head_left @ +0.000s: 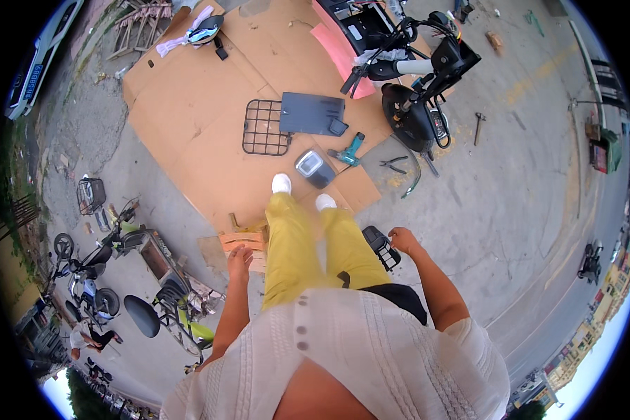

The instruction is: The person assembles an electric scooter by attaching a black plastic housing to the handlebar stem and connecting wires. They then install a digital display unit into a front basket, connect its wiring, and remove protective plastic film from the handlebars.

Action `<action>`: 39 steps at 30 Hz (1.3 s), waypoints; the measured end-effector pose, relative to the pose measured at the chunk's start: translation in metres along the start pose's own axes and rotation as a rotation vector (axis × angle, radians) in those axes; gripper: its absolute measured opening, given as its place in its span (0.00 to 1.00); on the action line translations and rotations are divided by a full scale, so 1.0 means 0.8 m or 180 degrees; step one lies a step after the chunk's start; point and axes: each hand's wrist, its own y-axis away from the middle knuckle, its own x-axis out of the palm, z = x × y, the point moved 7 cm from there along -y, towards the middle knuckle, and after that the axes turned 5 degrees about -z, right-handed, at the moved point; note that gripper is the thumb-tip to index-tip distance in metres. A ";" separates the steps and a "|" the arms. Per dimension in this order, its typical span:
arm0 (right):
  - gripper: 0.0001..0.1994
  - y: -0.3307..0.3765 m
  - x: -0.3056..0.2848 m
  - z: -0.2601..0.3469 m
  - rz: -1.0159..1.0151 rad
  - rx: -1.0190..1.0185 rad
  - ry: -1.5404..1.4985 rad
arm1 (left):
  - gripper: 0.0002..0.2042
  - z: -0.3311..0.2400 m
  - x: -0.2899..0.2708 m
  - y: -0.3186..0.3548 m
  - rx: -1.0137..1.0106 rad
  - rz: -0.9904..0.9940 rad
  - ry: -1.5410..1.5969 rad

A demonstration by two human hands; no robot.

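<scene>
White shirt cloth [357, 350] fills the bottom of my view, and my yellow trousers [304, 241] go down to my white shoes [281, 183] on the big brown cardboard sheet [189, 105].

My left hand [239, 260] hangs just above a small orange wooden stool [243, 239] beside my left leg. Its fingers are curled loosely and hold nothing. I cannot tell if they touch the stool.

My right hand [402, 239] hangs by my right leg. Its fingers are bent a little and are empty too. Just beside this hand is a small black basket [382, 248], close to my right knee. I cannot tell if my hand touches it.

In front of my shoes lies a grey box with a see-through lid [314, 168]. Near it is a teal drill [348, 150]. Past them lie a black wire rack [264, 127] and a dark flat panel [312, 112], touching each other. A black scooter [416, 91] stands at the far right edge of the cardboard. Pliers [393, 164] lie on the grey ground near its wheel.
</scene>
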 end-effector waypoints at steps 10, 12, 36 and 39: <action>0.12 -0.183 0.105 -0.004 -0.0557 0.0376 -0.0623 | 0.16 -0.005 0.173 -0.218 -0.0956 0.0448 0.0175; 0.12 -0.254 0.139 0.004 -0.0368 0.0724 -0.1146 | 0.18 0.008 0.195 -0.296 -0.1244 0.0184 0.0339; 0.16 -0.817 0.252 0.022 -0.1410 0.1627 -0.7282 | 0.25 0.086 0.375 -0.710 -0.1810 -0.0447 0.1182; 0.12 -0.825 0.240 0.050 -0.1194 0.1180 -0.7421 | 0.19 0.091 0.342 -0.754 -0.1495 -0.0070 0.1797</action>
